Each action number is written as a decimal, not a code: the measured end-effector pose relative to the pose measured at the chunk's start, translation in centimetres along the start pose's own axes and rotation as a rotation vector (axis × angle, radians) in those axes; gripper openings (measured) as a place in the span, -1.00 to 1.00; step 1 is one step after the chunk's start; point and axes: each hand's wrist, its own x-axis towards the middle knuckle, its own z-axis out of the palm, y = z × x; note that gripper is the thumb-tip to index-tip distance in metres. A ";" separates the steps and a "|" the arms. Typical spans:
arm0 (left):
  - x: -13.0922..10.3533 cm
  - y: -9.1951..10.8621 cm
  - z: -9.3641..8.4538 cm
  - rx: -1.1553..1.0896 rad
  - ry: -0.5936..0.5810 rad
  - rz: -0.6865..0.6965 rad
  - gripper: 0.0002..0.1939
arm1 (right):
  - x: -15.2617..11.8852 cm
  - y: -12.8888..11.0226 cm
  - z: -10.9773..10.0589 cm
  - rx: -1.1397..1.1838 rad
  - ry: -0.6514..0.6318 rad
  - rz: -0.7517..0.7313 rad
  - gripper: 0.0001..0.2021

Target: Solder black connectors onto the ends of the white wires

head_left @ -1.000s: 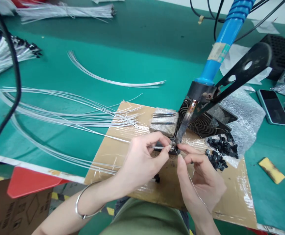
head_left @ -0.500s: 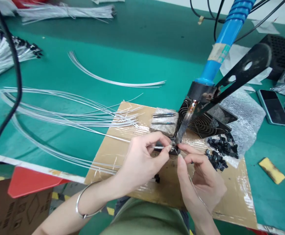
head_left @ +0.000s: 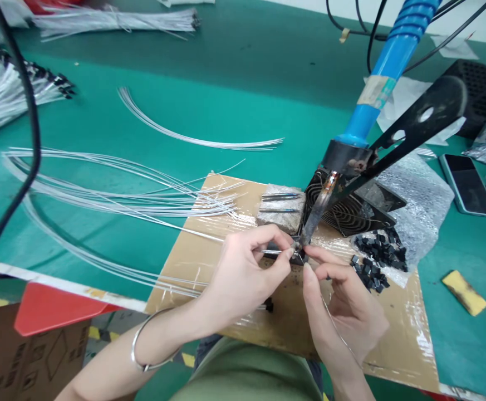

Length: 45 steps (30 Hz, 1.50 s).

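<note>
My left hand pinches a thin white wire between thumb and index finger, its end near the tip of a soldering iron. The blue-handled iron is fixed in a black bracket, pointing down. My right hand is closed on a strand of solder wire, which runs through the palm up to the iron's tip. Both sets of fingertips are close together there, hiding the exact joint. Under them lies a small dark block, mostly covered.
A cardboard sheet lies beneath my hands. Looped white wires spread to the left. Black connector pieces lie right, with a fan behind. Further right are a phone and a yellow sponge. A black cable crosses the left.
Both hands keep nearly the same pose at the iron's tip. The whole view has shifted very slightly.
</note>
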 end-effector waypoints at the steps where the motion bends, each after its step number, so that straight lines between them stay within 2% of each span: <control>1: 0.0 0.0 0.0 0.000 0.002 0.001 -0.89 | 0.0 0.1 -0.1 0.004 -0.004 -0.003 -0.85; 10: -0.1 -0.4 0.1 0.018 -0.005 -0.035 -0.89 | -0.3 0.6 -0.3 0.013 -0.041 0.027 -0.83; 17: -0.1 -0.3 0.2 0.028 -0.006 -0.052 -0.88 | -0.3 0.4 -0.2 0.004 -0.016 0.020 -0.85; 31: -0.7 -0.2 0.2 0.088 0.045 0.021 -0.89 | -0.4 0.5 -0.1 0.022 -0.021 -0.006 -0.81; 45: -0.4 -0.1 0.3 0.044 0.036 0.060 -0.88 | -0.3 0.4 -0.1 -0.009 -0.013 -0.030 -0.82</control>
